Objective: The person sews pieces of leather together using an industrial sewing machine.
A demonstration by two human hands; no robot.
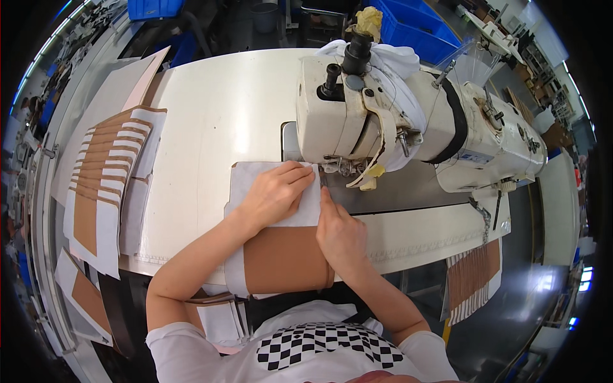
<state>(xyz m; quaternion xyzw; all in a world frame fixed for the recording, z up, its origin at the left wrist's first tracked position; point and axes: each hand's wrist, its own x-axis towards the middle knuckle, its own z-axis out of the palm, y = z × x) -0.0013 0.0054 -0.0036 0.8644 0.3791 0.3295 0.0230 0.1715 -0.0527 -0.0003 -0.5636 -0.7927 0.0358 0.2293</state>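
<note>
A brown-and-white panel lies under both my hands on the sewing table, its lower part curving over the front edge. My left hand presses on the white upper part, its fingers bent and closed together at the panel's top right. Along the panel's right edge, my right hand grips with its index finger stretched forward and the other fingers curled; its thumb is mostly hidden. Just beyond the fingertips stands the sewing machine, its presser foot close to the panel's upper right corner.
Stacked brown-and-white panels fan out at the left of the white table. More striped pieces hang at the front right. White cloth drapes over the machine. Blue bins stand behind. Further pieces rest near my lap.
</note>
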